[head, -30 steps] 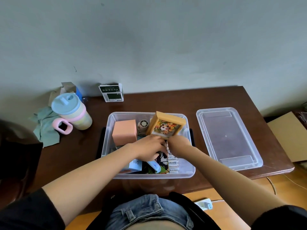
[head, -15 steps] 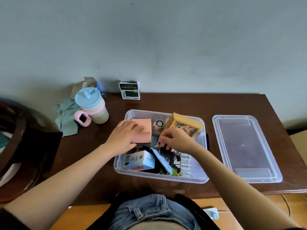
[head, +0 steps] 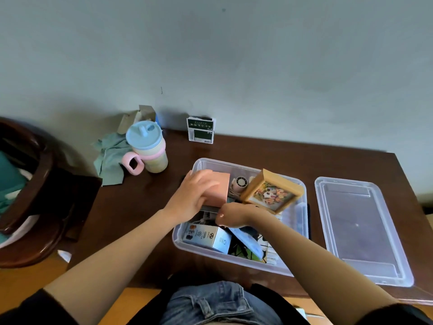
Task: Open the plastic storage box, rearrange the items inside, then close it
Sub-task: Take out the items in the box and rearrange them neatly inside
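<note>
Left hand [head: 195,195] now gripping pink box [head: 219,190] at storage box [head: 302,221] far-left; previously mid-box. Right hand [head: 234,215] curled among contents, hold indeterminate. Lid [head: 360,231] off, alongside. Rearranging under way.

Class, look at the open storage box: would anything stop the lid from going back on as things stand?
Yes, probably. The framed picture leans tilted above the storage box rim, and both hands are inside. The lid lies apart, on the table to the right.
</note>
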